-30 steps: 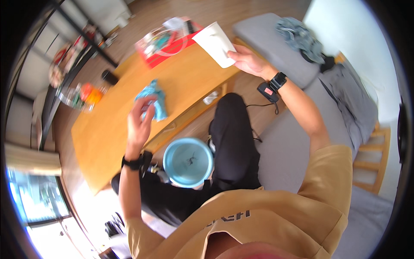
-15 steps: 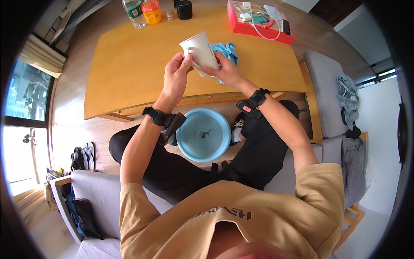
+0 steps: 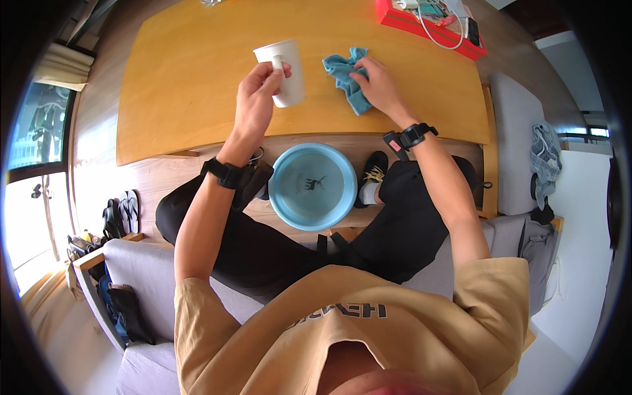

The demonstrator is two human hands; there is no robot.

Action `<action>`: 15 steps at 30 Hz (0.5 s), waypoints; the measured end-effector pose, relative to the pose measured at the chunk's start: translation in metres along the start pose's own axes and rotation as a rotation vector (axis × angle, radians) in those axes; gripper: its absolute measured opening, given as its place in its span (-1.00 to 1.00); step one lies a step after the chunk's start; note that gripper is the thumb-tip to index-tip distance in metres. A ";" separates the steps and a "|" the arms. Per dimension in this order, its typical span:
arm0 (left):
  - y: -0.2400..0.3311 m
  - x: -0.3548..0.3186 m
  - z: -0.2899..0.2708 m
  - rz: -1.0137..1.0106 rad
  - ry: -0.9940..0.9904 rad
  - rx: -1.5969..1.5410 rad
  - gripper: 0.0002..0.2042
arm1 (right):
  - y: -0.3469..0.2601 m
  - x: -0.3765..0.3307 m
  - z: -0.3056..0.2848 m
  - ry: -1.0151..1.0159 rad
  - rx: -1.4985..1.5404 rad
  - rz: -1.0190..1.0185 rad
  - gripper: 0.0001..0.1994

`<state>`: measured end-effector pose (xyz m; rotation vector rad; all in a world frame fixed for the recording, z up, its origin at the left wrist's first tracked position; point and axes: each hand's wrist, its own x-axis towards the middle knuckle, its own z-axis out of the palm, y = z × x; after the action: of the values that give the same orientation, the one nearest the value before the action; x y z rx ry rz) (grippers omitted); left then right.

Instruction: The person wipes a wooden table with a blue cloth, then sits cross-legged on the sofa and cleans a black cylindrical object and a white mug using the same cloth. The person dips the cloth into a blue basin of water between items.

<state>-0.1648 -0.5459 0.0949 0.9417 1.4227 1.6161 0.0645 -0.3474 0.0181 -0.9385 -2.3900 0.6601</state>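
Note:
My left hand [image 3: 257,95] is closed around the handle of a white mug [image 3: 291,72], holding it upright with a slight tilt over the near part of the wooden table. On the tabletop to the right lies a crumpled blue cloth [image 3: 343,74]. My right hand [image 3: 380,85] reaches onto the cloth's right side, thumb and fingers closing on its fabric. A gap of bare table separates the cloth from the mug.
A light blue basin [image 3: 313,220] with a dark deer print stands on the floor between my feet, below the near edge of the table [image 3: 197,99]. At the far right of the tabletop sits a red box [image 3: 428,29] with cables and small items.
My right hand has let go of the mug and moved right onto the cloth. The left hand keeps the mug, now shifted left and more upright. The view has tilted nearer.

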 end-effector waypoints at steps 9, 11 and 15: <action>-0.036 0.001 0.042 0.193 -0.035 0.333 -0.81 | -0.088 -0.016 -0.005 0.346 0.636 -0.065 -0.60; -0.041 0.000 0.049 0.327 -0.066 0.446 -0.76 | -0.105 -0.022 0.010 0.240 0.657 -0.007 -0.50; -0.046 -0.003 0.059 0.461 -0.092 0.552 -0.66 | -0.109 -0.022 0.014 0.234 0.878 0.318 -0.52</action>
<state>-0.1074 -0.5197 0.0549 1.7432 1.7104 1.4799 0.0181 -0.4376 0.0660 -0.9086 -1.4857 1.4577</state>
